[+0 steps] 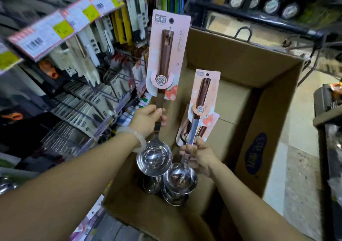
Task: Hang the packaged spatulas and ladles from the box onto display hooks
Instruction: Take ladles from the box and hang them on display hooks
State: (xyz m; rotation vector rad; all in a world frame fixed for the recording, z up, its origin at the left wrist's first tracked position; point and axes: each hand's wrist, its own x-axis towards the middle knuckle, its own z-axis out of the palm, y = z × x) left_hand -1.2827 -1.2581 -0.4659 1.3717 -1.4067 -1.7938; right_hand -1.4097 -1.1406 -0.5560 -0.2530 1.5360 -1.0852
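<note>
I had both hands closed on ladles above the cardboard box (259, 77). My left hand (148, 118) gripped the raised ladle (164, 59) by its steel shank, just under the pink backing card. My right hand (198, 153) pinched the shank of a second ladle (200, 100), held lower, over the box interior.

What worried me most was the hang hole at the top of the raised card: the ladle's weight sat in the bowl, low by my wrist, so the card could sway and miss a display hook (127, 77). The hooks at nine o'clock were crowded with packaged knives (81, 100), and a careless push could snag or knock those packs loose. Two ladles at once also risked the bowls clanking or the lower one slipping, since only fingertips held it.

The raised ladle's long axis ran nearly upright, handle towards twelve o'clock, bowl towards six, its hollow facing me. The second leaned slightly, handle towards one o'clock, bowl at six. More ladles lay in the box beneath, at six o'clock from my hands.
</note>
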